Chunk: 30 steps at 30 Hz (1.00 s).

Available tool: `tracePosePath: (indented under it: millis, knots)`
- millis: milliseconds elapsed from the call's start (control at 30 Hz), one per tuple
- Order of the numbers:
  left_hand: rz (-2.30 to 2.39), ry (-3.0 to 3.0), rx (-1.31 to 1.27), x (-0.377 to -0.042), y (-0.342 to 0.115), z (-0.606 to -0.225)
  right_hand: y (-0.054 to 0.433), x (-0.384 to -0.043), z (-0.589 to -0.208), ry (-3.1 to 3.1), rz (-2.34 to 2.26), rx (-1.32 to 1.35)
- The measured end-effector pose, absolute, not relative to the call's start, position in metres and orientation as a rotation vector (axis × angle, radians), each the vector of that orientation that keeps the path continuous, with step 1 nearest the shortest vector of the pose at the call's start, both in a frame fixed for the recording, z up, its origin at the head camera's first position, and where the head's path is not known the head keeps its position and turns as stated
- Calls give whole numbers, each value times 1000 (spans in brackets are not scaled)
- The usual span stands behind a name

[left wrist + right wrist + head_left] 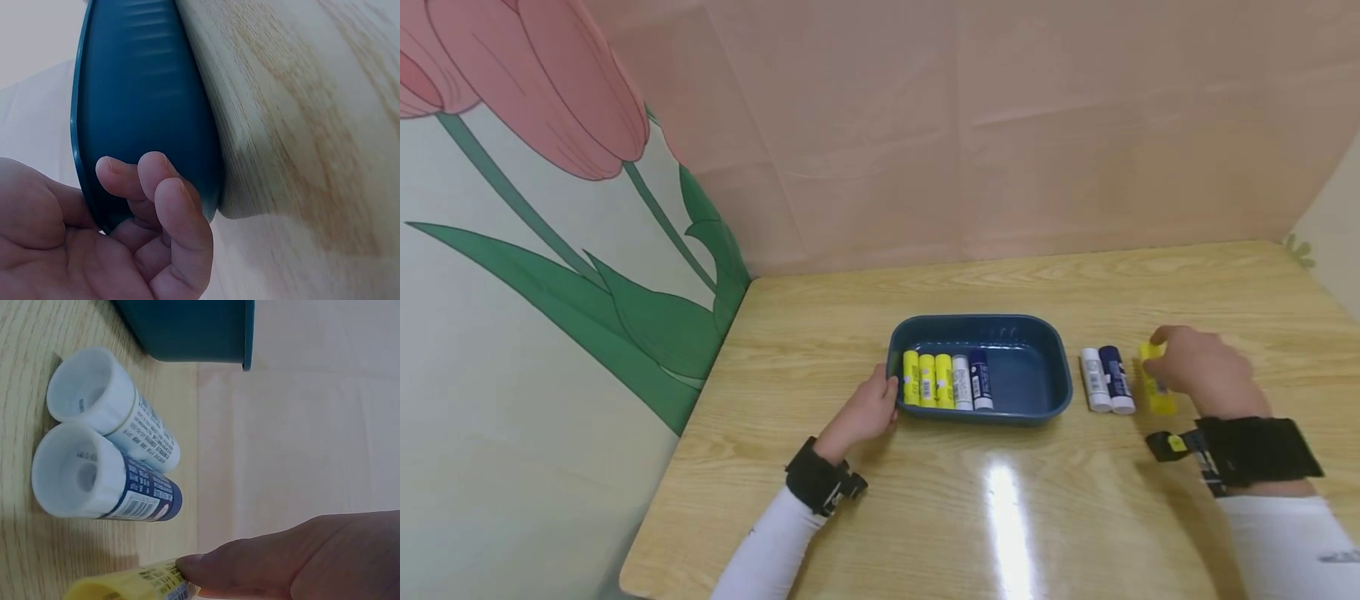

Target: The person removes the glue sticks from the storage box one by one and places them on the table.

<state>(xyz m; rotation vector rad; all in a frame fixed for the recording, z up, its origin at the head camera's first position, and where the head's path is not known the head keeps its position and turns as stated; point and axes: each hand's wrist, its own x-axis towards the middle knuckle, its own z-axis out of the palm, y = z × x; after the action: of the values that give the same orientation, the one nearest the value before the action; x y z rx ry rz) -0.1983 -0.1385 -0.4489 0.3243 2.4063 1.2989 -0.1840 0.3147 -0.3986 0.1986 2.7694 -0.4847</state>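
Note:
My left hand (872, 407) grips the left end of a dark blue tray (1028, 379), its fingers curled against the outer wall (150, 106) in the left wrist view. Inside the tray, three yellow glue sticks (927, 380), a white glue stick (962, 383) and a navy glue stick (981, 380) lie side by side. Over on the right, my right hand (1206, 371) pinches another yellow glue stick (1162, 403); in the right wrist view the thumb (215, 565) presses near one end of it. The far side of that grip is hidden.
Between the tray and my right hand, a white glue stick (1096, 381) and a navy one with a white end (1117, 381) lie together on the wooden table (820, 325). A pink-covered wall (1000, 150) stands behind, and a tulip-patterned wall (550, 350) on the left.

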Motion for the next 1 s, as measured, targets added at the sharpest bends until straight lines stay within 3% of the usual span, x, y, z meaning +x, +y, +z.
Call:
tracePosePath:
  millis: [1000]
  knots:
    - [1276,2416,342,-198,-139,-447,311,-186,-412,2761,-511,236]
